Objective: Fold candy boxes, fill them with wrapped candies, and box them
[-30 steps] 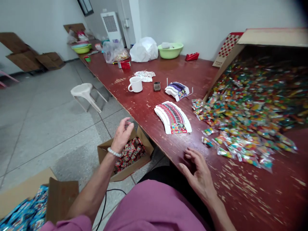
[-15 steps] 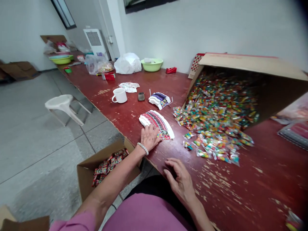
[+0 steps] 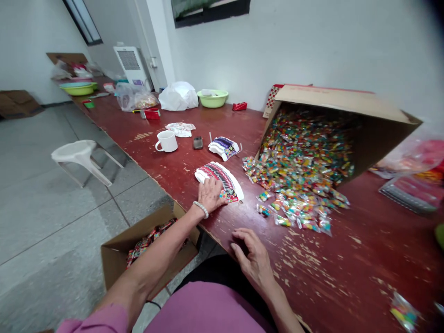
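My left hand [image 3: 211, 194] lies flat, fingers spread, on a fanned stack of printed cards [image 3: 224, 181] near the front edge of the long red table [image 3: 347, 259]. My right hand [image 3: 252, 257] rests on the table edge close to my body, fingers loosely curled, holding nothing. To the right of the cards, a pile of small colourful candy packets [image 3: 298, 203] spills from a big cardboard box [image 3: 347, 99] tipped on its side. A second, smaller fan of cards [image 3: 224, 147] sits farther back.
A white mug [image 3: 166, 141], a phone [image 3: 198, 142], a crumpled cloth [image 3: 180, 129], a green basin [image 3: 212, 98], bags and a red tape dispenser [image 3: 239, 106] stand on the table. On the floor: an open carton of red packets [image 3: 145, 245] and a white stool [image 3: 78, 155].
My left hand rose from the floor carton of red packets and came down on the fanned cards. The view turned right. My right hand stayed at the table edge.
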Demonstrator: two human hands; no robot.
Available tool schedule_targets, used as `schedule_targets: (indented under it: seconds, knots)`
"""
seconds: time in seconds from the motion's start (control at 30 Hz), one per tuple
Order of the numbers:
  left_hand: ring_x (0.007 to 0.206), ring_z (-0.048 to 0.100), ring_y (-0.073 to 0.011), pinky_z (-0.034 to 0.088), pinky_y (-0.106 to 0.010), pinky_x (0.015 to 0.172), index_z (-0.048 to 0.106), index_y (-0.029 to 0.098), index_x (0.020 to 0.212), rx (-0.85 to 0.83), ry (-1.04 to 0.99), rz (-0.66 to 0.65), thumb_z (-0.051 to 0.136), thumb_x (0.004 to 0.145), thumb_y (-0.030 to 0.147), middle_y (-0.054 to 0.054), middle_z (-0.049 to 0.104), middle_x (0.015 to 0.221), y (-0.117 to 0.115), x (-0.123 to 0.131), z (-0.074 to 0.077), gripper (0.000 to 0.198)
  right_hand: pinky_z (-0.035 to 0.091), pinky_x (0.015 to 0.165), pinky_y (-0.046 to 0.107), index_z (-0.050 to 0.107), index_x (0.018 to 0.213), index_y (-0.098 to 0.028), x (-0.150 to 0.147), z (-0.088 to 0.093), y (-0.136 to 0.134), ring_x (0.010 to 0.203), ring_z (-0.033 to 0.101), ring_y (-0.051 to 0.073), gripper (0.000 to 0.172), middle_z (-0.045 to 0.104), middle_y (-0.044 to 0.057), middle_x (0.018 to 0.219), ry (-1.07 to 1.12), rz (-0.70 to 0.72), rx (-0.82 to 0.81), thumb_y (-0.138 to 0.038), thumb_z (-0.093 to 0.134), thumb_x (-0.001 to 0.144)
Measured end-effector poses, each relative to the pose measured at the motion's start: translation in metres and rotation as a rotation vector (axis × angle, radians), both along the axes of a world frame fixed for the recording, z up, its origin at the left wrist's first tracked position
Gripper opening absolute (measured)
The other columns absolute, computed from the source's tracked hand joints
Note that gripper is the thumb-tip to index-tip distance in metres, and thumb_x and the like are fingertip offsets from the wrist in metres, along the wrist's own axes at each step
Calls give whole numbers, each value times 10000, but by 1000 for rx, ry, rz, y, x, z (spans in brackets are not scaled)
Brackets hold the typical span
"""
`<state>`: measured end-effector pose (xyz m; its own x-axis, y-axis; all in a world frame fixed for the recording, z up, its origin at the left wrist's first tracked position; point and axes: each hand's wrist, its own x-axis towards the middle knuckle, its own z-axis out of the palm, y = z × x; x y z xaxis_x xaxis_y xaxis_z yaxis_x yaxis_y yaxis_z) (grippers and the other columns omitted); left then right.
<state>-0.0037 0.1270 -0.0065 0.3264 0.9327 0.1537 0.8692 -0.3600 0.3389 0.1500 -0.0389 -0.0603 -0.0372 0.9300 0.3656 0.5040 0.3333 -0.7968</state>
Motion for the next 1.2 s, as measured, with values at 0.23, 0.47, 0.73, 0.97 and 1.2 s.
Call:
schedule_targets:
  seconds: [0.23, 0.47, 0.73, 0.97, 1.2]
  knots:
    - [671, 551, -149, 397, -251, 634, 521, 206, 818, -230, -368, -54, 687, 767, 362, 37, 576, 712, -41, -7, 8, 233, 562, 796, 367, 457, 1319, -205, 2, -3, 10, 897, 665, 193, 532, 597, 141, 1259, 628, -295, -248, -395, 633, 854]
    - [699, 627, -147, 455, -254, 666, 610, 151, 942, -1231, -1112, -220, 819, 628, 400, -37, 674, 835, -111, -14, 10, 453, 546, 761, 315, 632, 1075, -198, 1, 35, 3, 819, 664, 186, 324, 712, 50, 953, 940, -111, -331, -408, 682, 833]
    - [619, 688, -236, 490, -287, 574, 695, 128, 853, -1681, -1188, -525, 834, 562, 473, -88, 708, 729, -128, 1, 6, 472, 537, 728, 267, 595, 1181, -245, 3, 56, -16, 792, 651, 153, 350, 670, 17, 931, 857, 79, -440, -408, 636, 874]
    - [613, 684, -207, 534, -284, 596, 719, 109, 740, -1465, -1217, -388, 848, 575, 382, -84, 702, 693, -132, 0, 3, 344, 558, 667, 272, 576, 1245, -238, 0, 56, -22, 753, 659, 156, 442, 679, 53, 980, 887, 51, -432, -410, 669, 848]
    - [502, 660, -189, 556, -316, 532, 693, 113, 888, -1393, -1213, -250, 778, 670, 294, -66, 697, 658, -134, 7, 4, 296, 390, 347, 184, 633, 1093, -159, -7, 47, -24, 328, 460, 79, 367, 501, -75, 487, 952, 151, -554, -448, 643, 868]
